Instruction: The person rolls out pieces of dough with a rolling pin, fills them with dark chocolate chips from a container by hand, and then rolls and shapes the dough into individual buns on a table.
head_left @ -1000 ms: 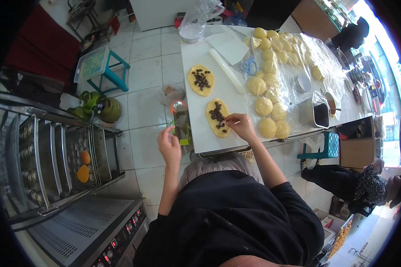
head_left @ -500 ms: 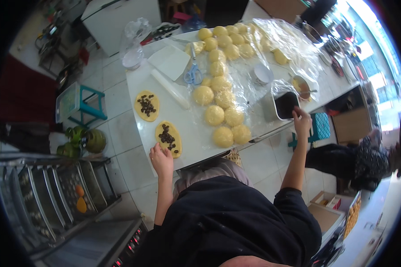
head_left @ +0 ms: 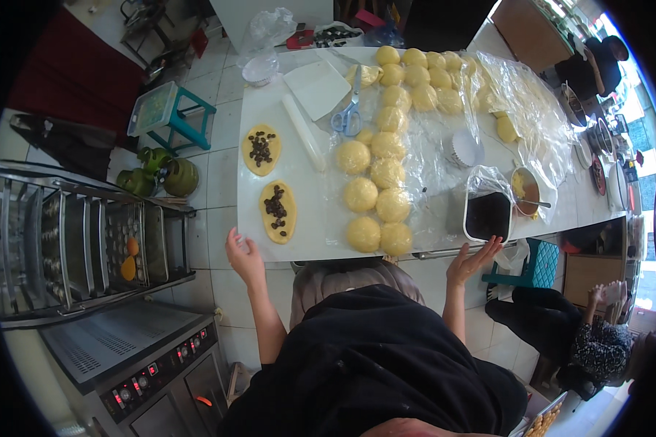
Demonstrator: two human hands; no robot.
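My left hand (head_left: 245, 256) is empty, its fingers apart, by the table's front left corner. Just beyond it lies an oval piece of flattened dough (head_left: 287, 229) topped with dark pieces. A second topped dough oval (head_left: 248, 154) lies farther back. My right hand (head_left: 474, 261) is open at the front edge, fingers stretched out beside the near rim of a pale rectangular tub (head_left: 455, 211). Inside the tub is a dark filling (head_left: 488, 216), and clear plastic covers its far rim. Several round dough balls (head_left: 361, 194) stand in rows between my hands, partly under plastic film.
Near the dough are a white rolling pin (head_left: 303, 132), blue scissors (head_left: 348, 120), a white board (head_left: 317, 89) and paper cups (head_left: 465, 148). A bowl with a spoon (head_left: 530, 197) stands beyond the tub. A tray rack (head_left: 95, 240) is at left; a seated person (head_left: 598, 342) is at right.
My right hand has drawn back from over the tub to its near edge, fingers now spread. My left hand has left the nearer dough oval. The view has shifted.
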